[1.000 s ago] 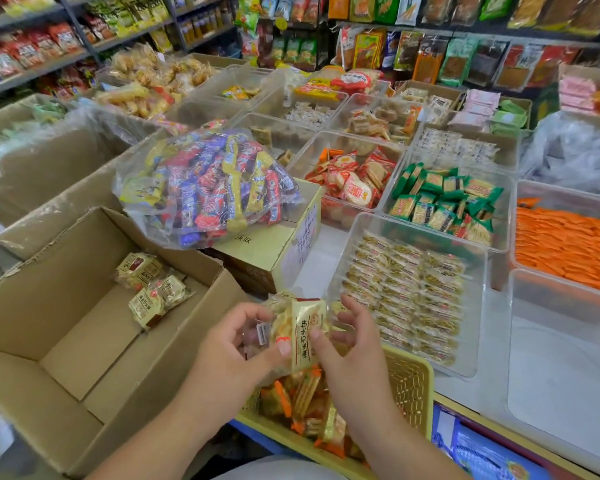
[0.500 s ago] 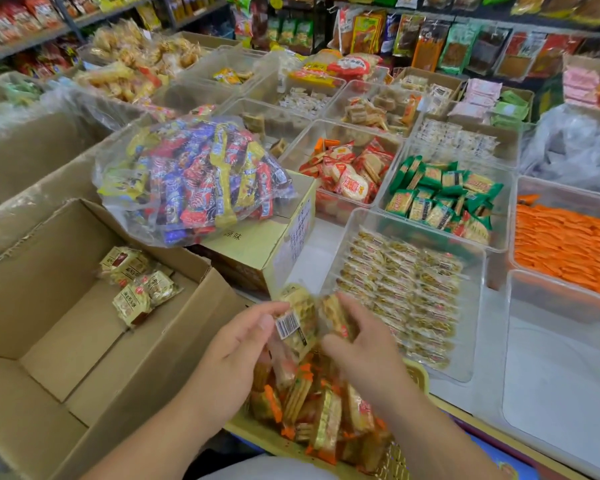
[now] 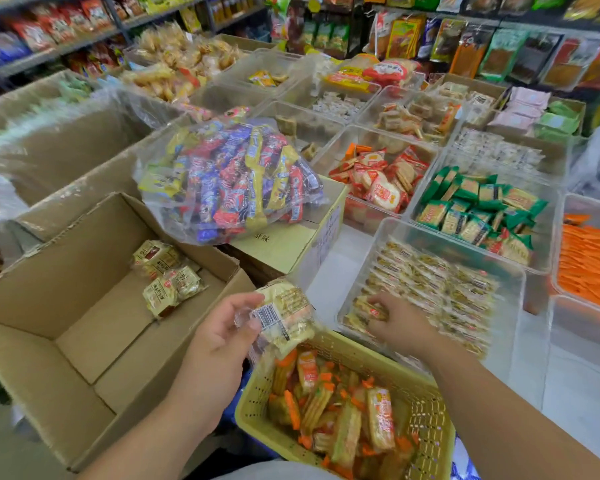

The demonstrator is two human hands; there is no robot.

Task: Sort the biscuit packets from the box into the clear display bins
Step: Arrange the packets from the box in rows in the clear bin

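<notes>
My left hand [image 3: 219, 337] grips a small stack of pale yellow biscuit packets [image 3: 284, 317] above the yellow basket's near corner. My right hand [image 3: 400, 318] reaches into the near-left corner of the clear display bin [image 3: 513, 306] and pinches one packet [image 3: 369, 304] against the rows of matching packets lying there. The open cardboard box [image 3: 66, 292] at the left holds a few more of the same packets [image 3: 168, 278] in its far right corner.
A yellow perforated basket [image 3: 426, 414] of orange-trimmed biscuits sits just below my hands. A clear bag of colourful sweets [image 3: 229, 181] rests on a closed carton [image 3: 291, 244]. More clear bins with red, green and orange packets [image 3: 478, 209] stand behind and to the right.
My right hand has left the stack and moved right into the clear bin with one packet. The left hand keeps the remaining packets and has shifted slightly left.
</notes>
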